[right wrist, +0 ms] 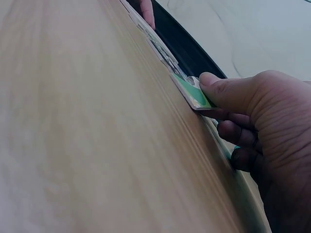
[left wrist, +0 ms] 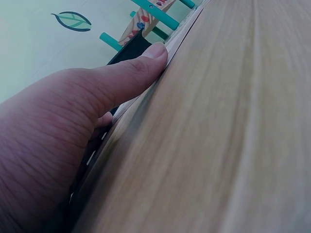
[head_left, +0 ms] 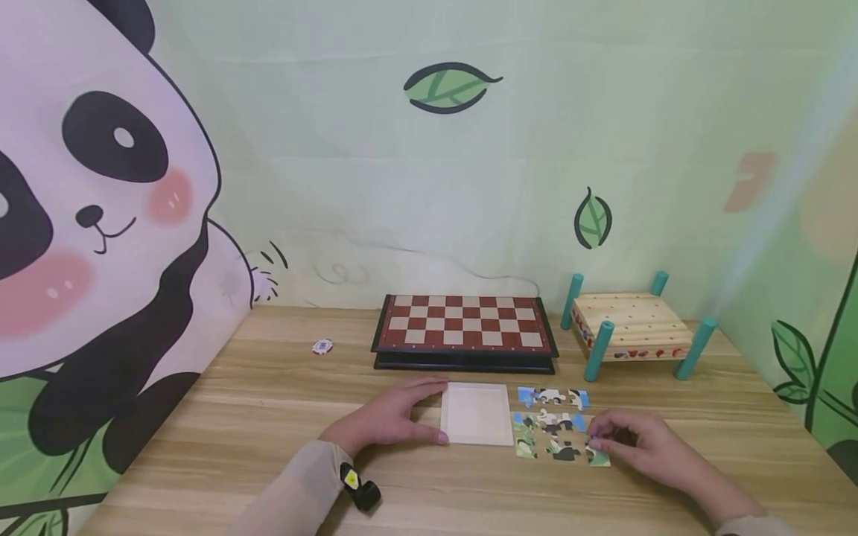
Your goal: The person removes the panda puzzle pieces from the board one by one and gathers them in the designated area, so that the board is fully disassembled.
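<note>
A shallow white tray [head_left: 477,414] lies flat on the wooden table [head_left: 268,417]. My left hand [head_left: 432,412] rests against the tray's left edge with fingers straight; in the left wrist view the thumb [left wrist: 146,60] presses along that edge [left wrist: 182,31]. Just right of the tray lies a partly joined jigsaw [head_left: 551,426] with a panda picture. My right hand [head_left: 595,441] pinches a green puzzle piece [head_left: 599,456] at the jigsaw's near right corner. In the right wrist view its thumb [right wrist: 214,87] sits on top of that piece [right wrist: 192,96].
A closed red-and-cream chessboard case [head_left: 465,324] lies behind the tray. A wooden peg bench [head_left: 633,324] with teal legs stands at the back right. A small round token [head_left: 322,346] sits at the back left. Panda-printed cloth walls surround the table.
</note>
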